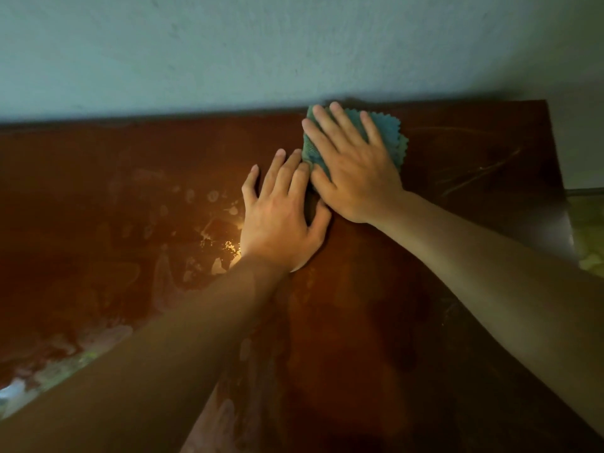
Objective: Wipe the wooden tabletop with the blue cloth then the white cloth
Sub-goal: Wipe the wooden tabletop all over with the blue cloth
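**Both hands on a blue cloth at the back of the table**

I am looking down from the head camera at a dark reddish-brown wooden tabletop (376,322) pushed against a pale grey-green plaster wall (261,50). My right hand (356,171) lies flat on a blue-green microfibre cloth with zigzag-cut edges (390,132), fingers straight and spread, pressing it down onto the wood. The cloth sits at the far edge of the table, just beside the wall, toward the right end. My left hand (281,220) rests flat on the tabletop just left of the right hand, fingers straight; its index and middle fingertips touch the cloth's near left edge, and its thumb lies beside the right thumb. Neither hand curls around anything. Pale smudges and fingerprint-like marks (196,217) cover the wood left of the hands, with a bright glare spot among them. Thin light scratches (477,174) cross the wood to the right.
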`<state>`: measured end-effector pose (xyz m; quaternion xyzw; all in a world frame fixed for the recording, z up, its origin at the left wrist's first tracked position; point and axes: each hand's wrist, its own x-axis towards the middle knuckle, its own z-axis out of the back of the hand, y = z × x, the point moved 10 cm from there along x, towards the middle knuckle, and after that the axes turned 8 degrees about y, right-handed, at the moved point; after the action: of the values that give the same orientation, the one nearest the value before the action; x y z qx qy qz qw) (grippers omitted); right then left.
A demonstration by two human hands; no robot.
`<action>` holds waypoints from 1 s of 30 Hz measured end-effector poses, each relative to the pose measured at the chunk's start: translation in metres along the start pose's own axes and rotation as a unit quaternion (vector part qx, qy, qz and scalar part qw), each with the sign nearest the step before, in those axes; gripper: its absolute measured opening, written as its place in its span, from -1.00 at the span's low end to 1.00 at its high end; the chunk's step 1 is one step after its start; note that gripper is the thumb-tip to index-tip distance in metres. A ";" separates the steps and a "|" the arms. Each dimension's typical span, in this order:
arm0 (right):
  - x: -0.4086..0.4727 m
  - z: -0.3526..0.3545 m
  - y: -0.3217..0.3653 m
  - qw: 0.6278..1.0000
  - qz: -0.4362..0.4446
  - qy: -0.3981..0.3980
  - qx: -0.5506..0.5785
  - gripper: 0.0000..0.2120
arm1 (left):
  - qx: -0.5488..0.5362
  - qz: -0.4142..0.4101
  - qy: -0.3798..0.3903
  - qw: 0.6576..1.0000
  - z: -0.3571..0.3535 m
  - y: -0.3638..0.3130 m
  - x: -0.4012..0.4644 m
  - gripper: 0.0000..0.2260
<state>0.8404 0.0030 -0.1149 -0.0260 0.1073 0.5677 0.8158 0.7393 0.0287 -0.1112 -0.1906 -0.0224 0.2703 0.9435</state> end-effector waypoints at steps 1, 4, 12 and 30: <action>0.001 0.000 0.000 1.000 0.004 0.000 0.007 -0.35 | 0.001 0.000 -0.003 1.000 0.000 0.001 0.000 -0.49; -0.004 -0.001 -0.009 1.000 0.011 -0.009 0.016 -0.38 | 0.007 -0.002 -0.004 1.000 0.000 -0.001 0.000 -0.49; -0.022 -0.004 -0.054 0.998 -0.046 0.015 0.027 -0.34 | 0.024 -0.006 0.000 1.000 0.000 -0.002 -0.001 -0.49; -0.039 -0.014 -0.054 0.993 -0.113 0.012 0.037 -0.34 | 0.033 -0.004 0.013 0.999 -0.004 -0.001 -0.002 -0.47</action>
<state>0.8763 -0.0540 -0.1245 -0.0142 0.1341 0.4675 0.8736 0.7389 0.0259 -0.1143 -0.1629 -0.0024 0.2644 0.9506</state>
